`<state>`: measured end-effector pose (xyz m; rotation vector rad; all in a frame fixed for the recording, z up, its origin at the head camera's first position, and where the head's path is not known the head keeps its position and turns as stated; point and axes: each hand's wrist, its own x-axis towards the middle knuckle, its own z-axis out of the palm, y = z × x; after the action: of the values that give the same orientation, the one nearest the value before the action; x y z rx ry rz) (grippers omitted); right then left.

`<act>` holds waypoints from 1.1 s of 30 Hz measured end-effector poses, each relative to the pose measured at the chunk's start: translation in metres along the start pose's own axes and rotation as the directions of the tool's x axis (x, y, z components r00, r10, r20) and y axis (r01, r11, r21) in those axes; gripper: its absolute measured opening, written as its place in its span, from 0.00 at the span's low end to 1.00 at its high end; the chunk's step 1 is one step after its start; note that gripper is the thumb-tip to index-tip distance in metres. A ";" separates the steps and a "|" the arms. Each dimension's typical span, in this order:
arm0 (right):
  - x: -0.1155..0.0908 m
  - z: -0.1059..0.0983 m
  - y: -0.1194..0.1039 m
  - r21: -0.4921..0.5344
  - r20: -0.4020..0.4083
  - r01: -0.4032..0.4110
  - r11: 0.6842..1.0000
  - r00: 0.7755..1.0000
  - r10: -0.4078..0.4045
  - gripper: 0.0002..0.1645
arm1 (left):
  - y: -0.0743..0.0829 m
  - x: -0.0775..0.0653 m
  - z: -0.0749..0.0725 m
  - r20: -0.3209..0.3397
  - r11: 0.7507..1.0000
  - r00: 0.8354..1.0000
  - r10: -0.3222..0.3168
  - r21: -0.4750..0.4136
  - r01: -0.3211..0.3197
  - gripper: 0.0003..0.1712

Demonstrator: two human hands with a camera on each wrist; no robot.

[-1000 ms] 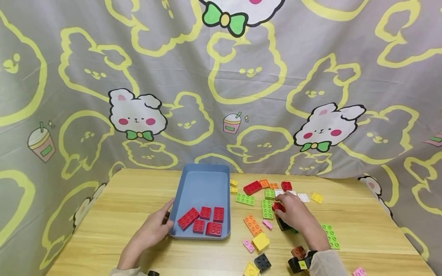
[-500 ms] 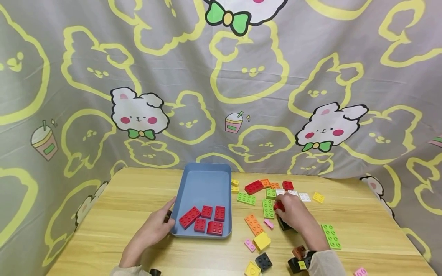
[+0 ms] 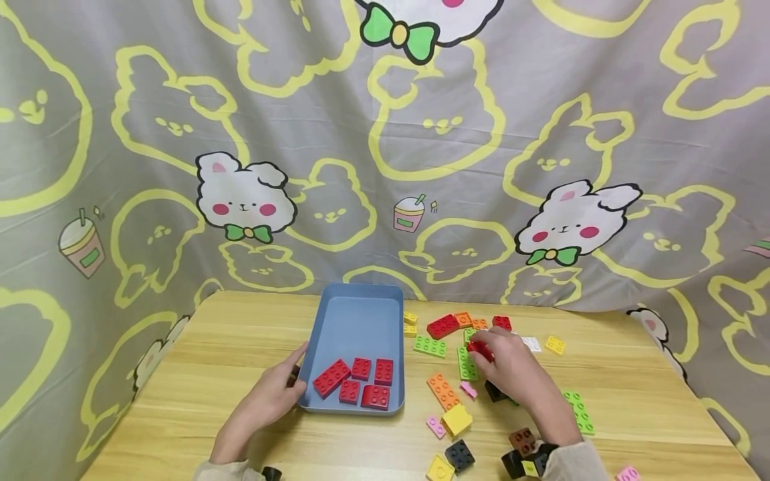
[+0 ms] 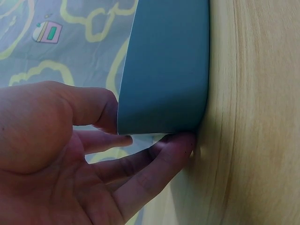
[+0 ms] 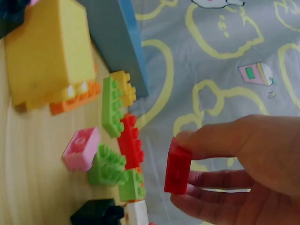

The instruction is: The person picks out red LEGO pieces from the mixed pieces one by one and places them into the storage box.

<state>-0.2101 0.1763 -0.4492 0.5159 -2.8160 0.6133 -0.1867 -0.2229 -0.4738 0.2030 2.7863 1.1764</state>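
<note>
Red brick (image 5: 178,171), pinched in our right hand (image 3: 506,357), has just risen higher above the table (image 3: 637,387) under our grip: pick-up looks done.

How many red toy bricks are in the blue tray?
5: long brick at left, back-middle brick, front-middle brick, back-right brick, front-right brick, all in the near half of the tray.

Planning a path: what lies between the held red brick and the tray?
In the head view, one green brick near the tray, another green brick by the red brick.
</note>
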 end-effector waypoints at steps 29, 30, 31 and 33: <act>0.034 0.027 -0.068 0.037 0.132 0.215 0.976 0.967 -0.218 0.17 | -0.003 -0.001 -0.001 0.009 1.000 1.000 0.017 -0.002 -0.017 0.42; 0.037 0.028 -0.070 0.051 0.136 0.225 0.973 0.964 -0.230 0.17 | -0.003 -0.001 -0.001 0.008 1.000 1.000 0.019 -0.001 -0.019 0.42; 0.039 0.030 -0.072 0.062 0.136 0.239 0.969 0.960 -0.245 0.17 | -0.002 -0.001 -0.001 0.006 1.000 1.000 0.020 0.003 -0.020 0.41; 0.044 0.034 -0.075 0.070 0.133 0.264 0.962 0.953 -0.271 0.16 | -0.001 0.000 -0.001 0.005 1.000 1.000 0.025 0.007 -0.025 0.41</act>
<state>-0.2266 0.0842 -0.4402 0.9682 -2.7926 0.6158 -0.1868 -0.2246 -0.4741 0.2416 2.7919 1.1691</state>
